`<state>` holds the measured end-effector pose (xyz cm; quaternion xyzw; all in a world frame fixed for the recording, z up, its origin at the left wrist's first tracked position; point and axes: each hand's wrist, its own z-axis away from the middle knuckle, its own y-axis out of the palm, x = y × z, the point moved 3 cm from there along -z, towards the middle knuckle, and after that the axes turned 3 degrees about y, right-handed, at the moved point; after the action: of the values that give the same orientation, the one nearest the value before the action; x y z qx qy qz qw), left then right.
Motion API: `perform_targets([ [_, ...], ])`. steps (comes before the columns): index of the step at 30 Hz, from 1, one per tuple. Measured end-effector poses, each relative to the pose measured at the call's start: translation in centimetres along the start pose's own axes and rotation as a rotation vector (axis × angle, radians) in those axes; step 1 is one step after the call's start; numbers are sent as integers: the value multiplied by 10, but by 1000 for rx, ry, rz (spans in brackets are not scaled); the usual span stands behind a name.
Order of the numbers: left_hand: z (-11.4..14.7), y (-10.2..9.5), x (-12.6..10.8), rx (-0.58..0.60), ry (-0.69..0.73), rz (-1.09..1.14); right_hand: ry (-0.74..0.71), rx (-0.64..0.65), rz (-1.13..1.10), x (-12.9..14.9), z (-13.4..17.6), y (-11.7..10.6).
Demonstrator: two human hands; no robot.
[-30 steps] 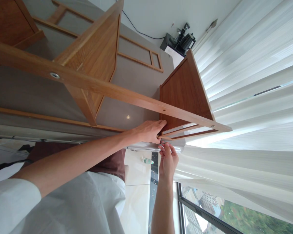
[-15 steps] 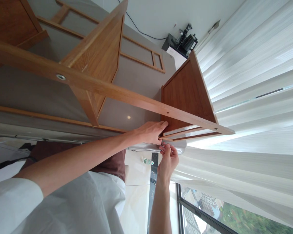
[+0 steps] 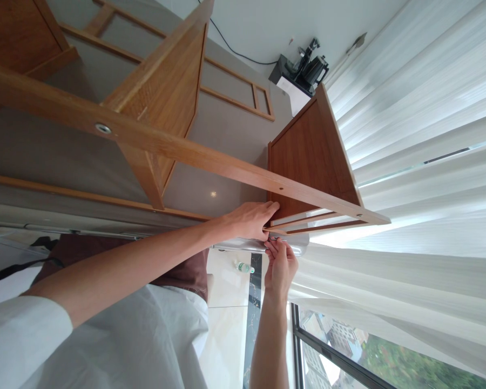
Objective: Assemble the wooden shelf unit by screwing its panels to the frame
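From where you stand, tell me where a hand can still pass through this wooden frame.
Open bays lie either side of the slanted panel, above the long rail. It is crowded at the end panel, where the left hand and right hand meet.

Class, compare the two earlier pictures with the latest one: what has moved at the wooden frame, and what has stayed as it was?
Very little changed. The right hand shifted slightly at the underside of the wooden frame's corner, its fingertips staying at the same spot. The left hand stayed pressed against the dark wooden panel. Nothing was let go. The small overall shift of the frame looks like head movement. The curtain is unchanged.
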<state>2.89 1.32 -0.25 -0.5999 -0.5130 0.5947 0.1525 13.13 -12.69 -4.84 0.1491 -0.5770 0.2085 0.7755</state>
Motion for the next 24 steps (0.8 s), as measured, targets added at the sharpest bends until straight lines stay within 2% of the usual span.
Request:
perform_targets([
  [11, -2, -2, -1, 37, -42, 40, -62, -24, 52, 0, 4, -5],
  [16, -2, -2, -2, 65, -74, 14, -132, -35, 124, 12, 12, -6],
  [19, -2, -4, -4, 79, -86, 7, -312, -48, 295, 19, 19, -5],
  [24, -3, -4, -4, 100, -126, -10, -778, -147, 701, 11, 30, -2],
])
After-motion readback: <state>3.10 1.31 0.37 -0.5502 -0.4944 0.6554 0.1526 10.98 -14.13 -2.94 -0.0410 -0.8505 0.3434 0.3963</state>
